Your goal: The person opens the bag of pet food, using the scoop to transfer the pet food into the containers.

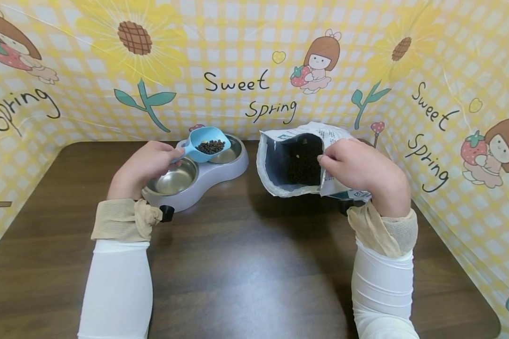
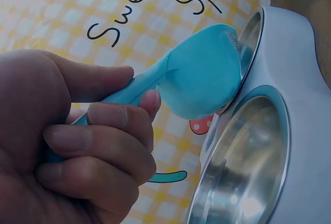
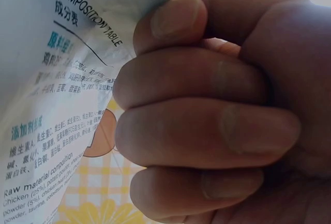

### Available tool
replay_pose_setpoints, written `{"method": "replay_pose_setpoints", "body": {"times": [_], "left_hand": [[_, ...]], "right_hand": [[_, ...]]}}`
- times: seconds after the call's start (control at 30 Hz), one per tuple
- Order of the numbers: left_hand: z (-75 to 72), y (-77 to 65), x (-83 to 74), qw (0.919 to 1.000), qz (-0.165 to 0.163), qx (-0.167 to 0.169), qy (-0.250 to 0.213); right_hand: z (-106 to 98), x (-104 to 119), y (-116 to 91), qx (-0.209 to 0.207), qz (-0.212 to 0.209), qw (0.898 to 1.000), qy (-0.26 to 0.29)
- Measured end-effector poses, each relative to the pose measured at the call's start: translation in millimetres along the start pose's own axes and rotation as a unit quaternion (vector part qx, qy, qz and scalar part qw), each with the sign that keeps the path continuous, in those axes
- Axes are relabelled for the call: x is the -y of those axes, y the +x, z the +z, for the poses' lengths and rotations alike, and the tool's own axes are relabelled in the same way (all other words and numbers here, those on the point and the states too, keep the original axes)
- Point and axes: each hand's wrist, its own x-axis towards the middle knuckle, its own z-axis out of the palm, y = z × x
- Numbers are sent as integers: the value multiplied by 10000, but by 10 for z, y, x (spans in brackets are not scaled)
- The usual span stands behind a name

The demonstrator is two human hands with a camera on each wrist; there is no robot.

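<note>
In the head view my left hand (image 1: 146, 165) grips the handle of a blue scoop (image 1: 191, 149) that carries dark kibble (image 1: 212, 147). The scoop is above the far metal bowl (image 1: 233, 153) of a pale double pet bowl (image 1: 214, 173). Under my left hand lies the near metal bowl (image 1: 174, 179), with no kibble visible in it. The left wrist view shows fingers curled round the scoop handle (image 2: 139, 87). My right hand (image 1: 360, 165) pinches the rim of an open pet food bag (image 1: 273, 181), whose mouth faces me with dark kibble inside. Printed text covers the bag (image 3: 57, 105) in the right wrist view.
The brown wooden table (image 1: 237, 263) has rounded corners. A yellow checked cloth (image 1: 237, 47) with flowers and cartoon figures rises behind it and along both sides. The double bowl and the bag stand near the table's back edge, with a gap between them.
</note>
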Motion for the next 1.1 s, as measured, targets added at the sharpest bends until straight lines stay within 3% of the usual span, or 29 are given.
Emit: {"method": "replay_pose_setpoints", "body": {"times": [0.43, 1.1], "left_hand": [[-15, -25, -63, 9986, -4, -7, 536], [133, 38, -165, 9919, 370, -521, 1100]], "right_hand": [[-5, 2, 12, -9, -57, 10000, -34], [-8, 16, -4, 1, -154, 9998, 120]]}}
